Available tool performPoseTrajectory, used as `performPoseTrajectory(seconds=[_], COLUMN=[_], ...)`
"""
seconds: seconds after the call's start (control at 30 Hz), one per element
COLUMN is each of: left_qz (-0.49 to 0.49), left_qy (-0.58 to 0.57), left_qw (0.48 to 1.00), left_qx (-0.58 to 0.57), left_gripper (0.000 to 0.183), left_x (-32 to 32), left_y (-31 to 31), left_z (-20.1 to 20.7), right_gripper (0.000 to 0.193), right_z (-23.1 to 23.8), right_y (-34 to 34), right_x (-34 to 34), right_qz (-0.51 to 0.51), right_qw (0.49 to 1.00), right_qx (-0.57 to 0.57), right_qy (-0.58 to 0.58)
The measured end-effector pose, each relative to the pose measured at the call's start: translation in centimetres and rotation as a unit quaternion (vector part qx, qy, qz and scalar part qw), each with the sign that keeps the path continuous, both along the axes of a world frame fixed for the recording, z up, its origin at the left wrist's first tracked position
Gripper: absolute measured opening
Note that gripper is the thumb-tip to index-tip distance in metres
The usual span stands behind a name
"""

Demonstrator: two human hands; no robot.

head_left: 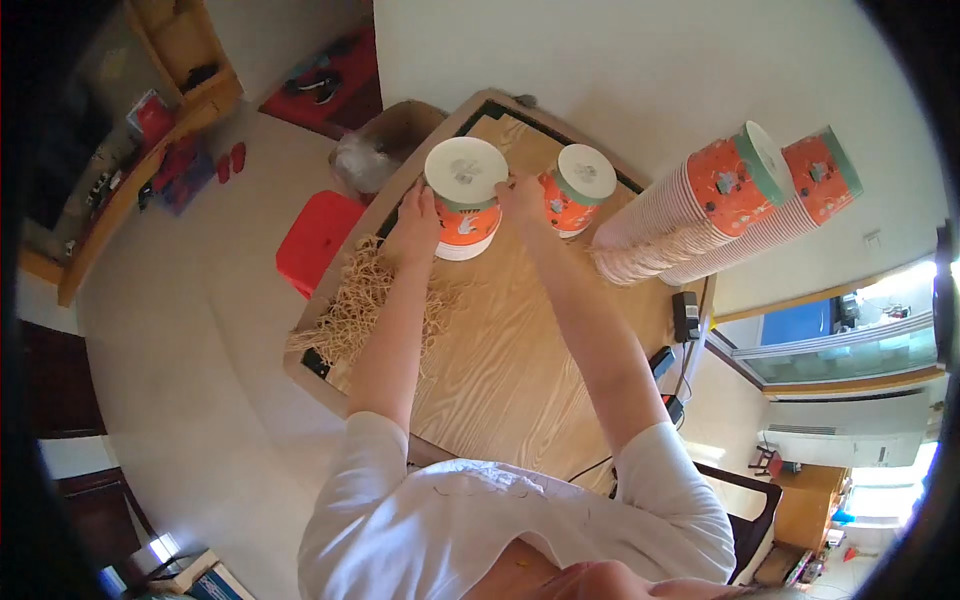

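A short stack of paper tubs (466, 228) stands at the far side of the table, bottoms up, orange and green with a white base on top. My left hand (418, 218) is closed against its left side, and my right hand (520, 198) grips its right side near the green band. Just right of my right hand stands a smaller-looking stack of the same tubs (582, 188). Beside my left forearm lies a tangled heap of thin tan cords (365, 300). My fingertips are partly hidden by the tubs.
Two tall stacks of nested tubs (690, 215) lean along the table's right side. Black power adapters (686, 316) with cables sit at the right edge of the wooden table (500, 370). A red stool (318, 240) and a brown bin (405, 130) stand beyond the left edge.
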State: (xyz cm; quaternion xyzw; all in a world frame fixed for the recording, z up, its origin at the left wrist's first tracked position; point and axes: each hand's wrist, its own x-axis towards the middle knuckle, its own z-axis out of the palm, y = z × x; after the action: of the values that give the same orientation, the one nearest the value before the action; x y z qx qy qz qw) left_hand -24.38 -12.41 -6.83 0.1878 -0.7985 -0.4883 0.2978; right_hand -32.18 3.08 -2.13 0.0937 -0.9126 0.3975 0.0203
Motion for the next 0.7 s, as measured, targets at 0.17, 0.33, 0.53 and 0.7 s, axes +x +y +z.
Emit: performPoseTrajectory(seconds=[0.17, 0.33, 0.53, 0.7], left_qz=[-0.065, -0.093, -0.064, -0.019], left_qy=[-0.036, -0.016, 0.049, -0.090], left_qw=[0.994, 0.989, 0.997, 0.996], left_qx=[0.080, 0.117, 0.007, 0.008], left_gripper=[0.038, 0.038, 0.032, 0.012], left_x=[0.7, 0.3, 0.6, 1.0], left_y=[-0.1, -0.4, 1.7, 1.6], left_z=[2.3, 1.8, 1.8, -7.8], right_gripper=[0.026, 0.025, 0.024, 0.031], right_z=[3.0, 3.8, 3.8, 5.4], right_y=[-0.2, -0.1, 2.2, 1.7], right_x=[0.2, 0.4, 0.4, 1.9], right_qz=[-0.014, -0.021, -0.038, 0.009], right_qw=[1.000, 0.999, 0.998, 0.998], right_qx=[0.006, 0.010, 0.046, 0.055], right_qy=[0.016, 0.046, 0.025, 0.026])
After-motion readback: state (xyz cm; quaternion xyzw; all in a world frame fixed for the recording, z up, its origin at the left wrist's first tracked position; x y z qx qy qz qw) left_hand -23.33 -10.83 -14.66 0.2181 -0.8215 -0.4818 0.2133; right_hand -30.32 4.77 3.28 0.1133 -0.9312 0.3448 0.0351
